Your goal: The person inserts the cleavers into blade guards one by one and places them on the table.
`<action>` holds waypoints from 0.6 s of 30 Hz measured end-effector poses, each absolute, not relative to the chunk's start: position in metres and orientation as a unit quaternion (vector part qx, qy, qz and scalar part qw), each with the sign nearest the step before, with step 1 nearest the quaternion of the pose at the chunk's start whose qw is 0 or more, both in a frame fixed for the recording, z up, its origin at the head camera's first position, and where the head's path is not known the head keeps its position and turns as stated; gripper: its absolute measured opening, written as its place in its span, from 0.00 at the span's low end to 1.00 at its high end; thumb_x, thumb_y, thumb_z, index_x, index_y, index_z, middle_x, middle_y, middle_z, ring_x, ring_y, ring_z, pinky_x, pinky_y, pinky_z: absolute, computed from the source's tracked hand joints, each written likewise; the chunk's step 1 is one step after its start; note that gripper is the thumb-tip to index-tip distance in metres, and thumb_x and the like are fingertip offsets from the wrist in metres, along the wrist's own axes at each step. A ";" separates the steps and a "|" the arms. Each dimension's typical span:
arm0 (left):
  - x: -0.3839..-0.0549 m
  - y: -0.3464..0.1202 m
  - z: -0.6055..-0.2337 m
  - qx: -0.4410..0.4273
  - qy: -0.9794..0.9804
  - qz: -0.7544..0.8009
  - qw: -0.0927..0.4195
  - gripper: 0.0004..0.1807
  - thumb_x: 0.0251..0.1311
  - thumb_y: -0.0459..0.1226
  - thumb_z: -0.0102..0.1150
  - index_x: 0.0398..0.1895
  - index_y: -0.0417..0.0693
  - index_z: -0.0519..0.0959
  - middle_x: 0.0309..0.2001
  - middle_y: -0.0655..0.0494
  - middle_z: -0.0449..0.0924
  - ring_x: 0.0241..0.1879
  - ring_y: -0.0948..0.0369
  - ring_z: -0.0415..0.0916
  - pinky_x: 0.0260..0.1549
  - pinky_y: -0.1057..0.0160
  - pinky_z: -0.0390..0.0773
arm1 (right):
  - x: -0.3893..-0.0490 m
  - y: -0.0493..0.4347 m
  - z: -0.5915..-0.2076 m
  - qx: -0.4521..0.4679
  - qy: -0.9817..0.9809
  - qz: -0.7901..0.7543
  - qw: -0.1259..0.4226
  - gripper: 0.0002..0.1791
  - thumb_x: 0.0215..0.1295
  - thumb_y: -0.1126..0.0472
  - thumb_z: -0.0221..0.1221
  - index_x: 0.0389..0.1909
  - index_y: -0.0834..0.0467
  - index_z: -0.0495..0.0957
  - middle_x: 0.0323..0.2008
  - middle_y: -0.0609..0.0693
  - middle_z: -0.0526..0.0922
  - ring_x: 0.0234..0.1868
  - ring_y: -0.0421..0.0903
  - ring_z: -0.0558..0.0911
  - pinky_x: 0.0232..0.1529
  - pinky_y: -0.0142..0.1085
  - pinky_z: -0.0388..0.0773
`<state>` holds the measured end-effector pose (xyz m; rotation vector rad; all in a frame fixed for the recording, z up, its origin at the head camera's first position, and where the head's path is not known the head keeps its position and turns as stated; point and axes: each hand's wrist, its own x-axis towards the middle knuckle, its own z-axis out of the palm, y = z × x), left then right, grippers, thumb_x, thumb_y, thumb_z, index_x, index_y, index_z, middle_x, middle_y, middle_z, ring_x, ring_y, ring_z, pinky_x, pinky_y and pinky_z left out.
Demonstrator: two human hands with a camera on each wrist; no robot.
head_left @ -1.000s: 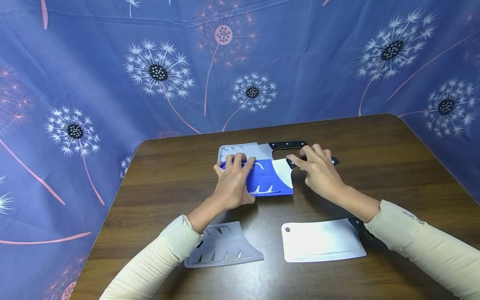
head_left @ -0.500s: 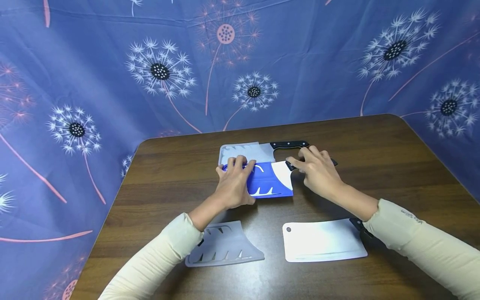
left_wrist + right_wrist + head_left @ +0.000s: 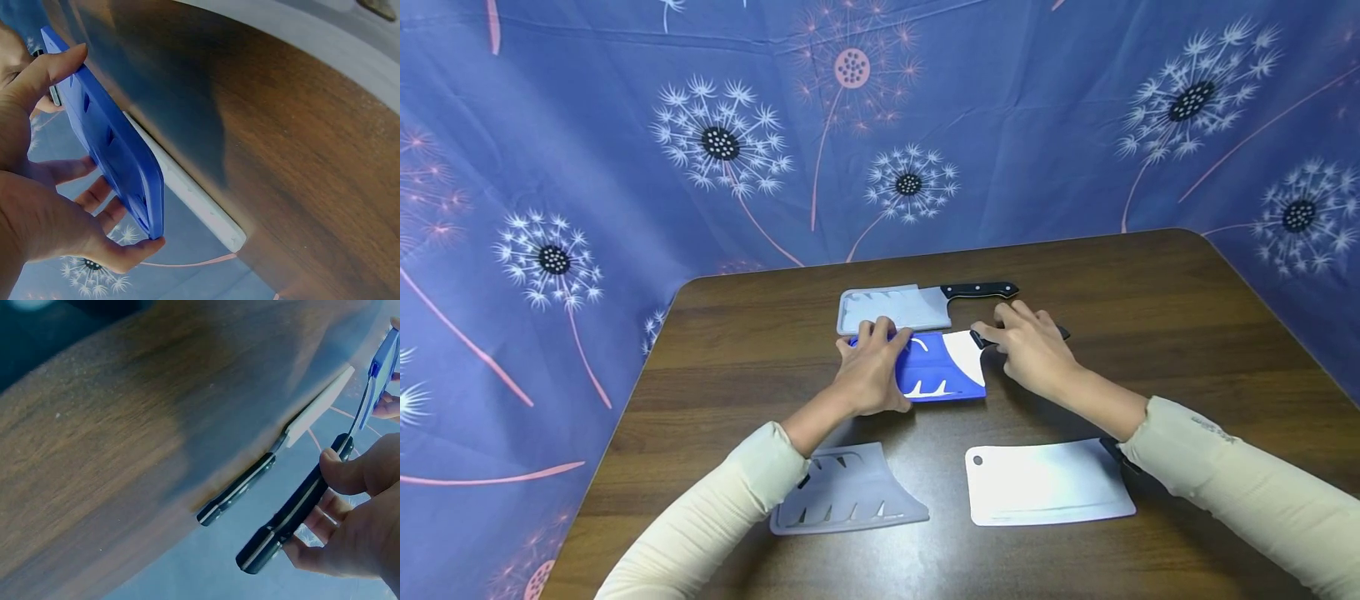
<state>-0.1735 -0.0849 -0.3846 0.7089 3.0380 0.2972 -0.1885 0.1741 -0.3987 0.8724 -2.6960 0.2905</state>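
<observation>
My left hand (image 3: 872,371) grips a blue blade sheath (image 3: 925,367) across its width, thumb on the near edge and fingers on the far one. The sheath covers most of a cleaver's blade (image 3: 964,354); a pale strip shows beside the handle. My right hand (image 3: 1033,346) pinches the cleaver's black handle (image 3: 300,500) between thumb and fingers. In the left wrist view, the blue sheath (image 3: 115,137) is raised off the table. Just behind it lies a second cleaver with a black riveted handle (image 3: 977,290), its blade in a whitish sheath (image 3: 887,308).
A loose grey blade sheath (image 3: 850,492) lies at the front left, partly under my left forearm. A bare cleaver (image 3: 1045,483) lies at the front right, its handle partly behind my right sleeve. The wooden table (image 3: 722,358) ends at a blue dandelion-print cloth (image 3: 1000,125).
Both hands have moved slightly toward me with the blue-sheathed cleaver, showing more of the cleaver behind it. The grips look the same, and the things lying on the table have stayed put.
</observation>
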 end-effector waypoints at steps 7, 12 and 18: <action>-0.177 -0.084 -0.390 0.218 0.970 0.099 0.047 0.59 0.23 0.51 0.82 0.68 0.51 0.67 0.59 0.50 0.63 0.56 0.50 0.59 0.44 0.42 0.63 | -0.189 0.172 -0.404 0.296 -0.946 0.096 0.096 0.34 0.44 0.82 0.61 0.56 0.58 0.79 0.43 0.58 0.76 0.41 0.53 0.72 0.42 0.60 0.75; -0.179 -0.083 -0.394 0.216 0.968 0.109 0.073 0.59 0.23 0.51 0.82 0.69 0.52 0.66 0.60 0.49 0.63 0.58 0.49 0.58 0.46 0.37 0.63 | -0.190 0.170 -0.409 0.296 -0.947 0.096 0.077 0.32 0.47 0.81 0.62 0.56 0.59 0.79 0.44 0.60 0.77 0.43 0.54 0.74 0.37 0.51 0.78; -0.182 -0.084 -0.398 0.210 0.967 0.111 0.097 0.59 0.23 0.51 0.82 0.69 0.54 0.66 0.61 0.49 0.62 0.60 0.49 0.58 0.48 0.36 0.62 | -0.192 0.168 -0.414 0.296 -0.949 0.090 0.057 0.28 0.50 0.78 0.65 0.54 0.60 0.80 0.45 0.63 0.78 0.46 0.57 0.76 0.41 0.50 0.79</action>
